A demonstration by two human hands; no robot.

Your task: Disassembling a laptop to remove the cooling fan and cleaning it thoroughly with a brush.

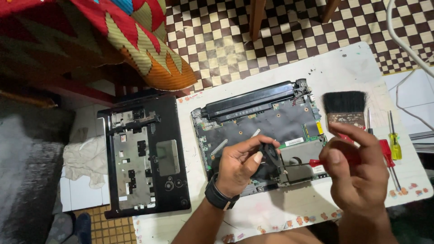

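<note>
At the centre of the frame the left hand (242, 165) pinches a small black cooling fan (270, 153) between thumb and fingers, over the opened laptop base (257, 119). The right hand (357, 174), lower right, has its fingers closed round a red-handled screwdriver (316, 162) whose shaft points left at the fan. A black brush (345, 107) lies just above that hand.

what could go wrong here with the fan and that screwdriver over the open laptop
The red-handled screwdriver in the right hand could slip onto the exposed laptop board. The left hand grips the black fan by fingertips only, so it may drop. The removed cover overhangs the table and could fall.
</note>
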